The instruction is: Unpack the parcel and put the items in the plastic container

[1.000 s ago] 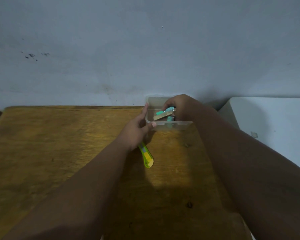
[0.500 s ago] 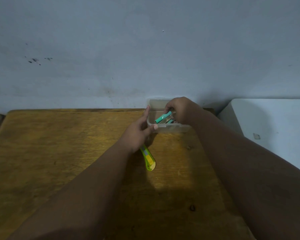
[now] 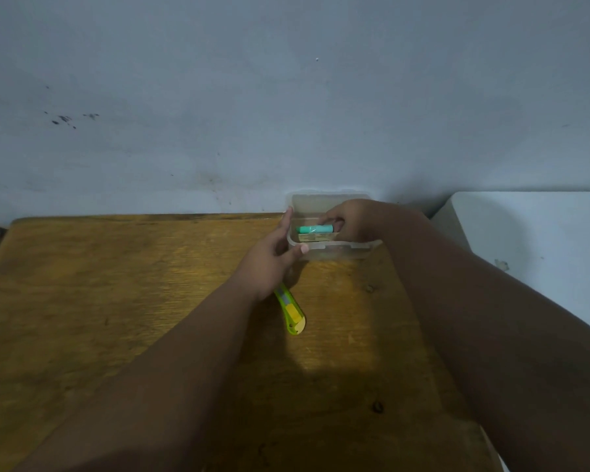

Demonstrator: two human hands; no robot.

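A small clear plastic container [image 3: 324,202] stands at the table's far edge against the wall. Inside it lie a teal tube [image 3: 314,229] and a tan cardboard piece [image 3: 315,237]. My right hand [image 3: 353,221] reaches into the container from the right, its fingertips pinched on the right end of the teal tube. My left hand [image 3: 269,258] grips the container's left wall and front-left corner, thumb on the front rim. No parcel is in view.
A green and yellow utility knife [image 3: 292,313] lies on the wooden table [image 3: 116,301], partly under my left wrist. A white surface [image 3: 542,247] adjoins the table on the right. A grey wall rises directly behind the container.
The teal tube went from tilted above the rim to lying flat inside the container, over the cardboard piece. My right hand lowered with it. My left hand stayed on the container.
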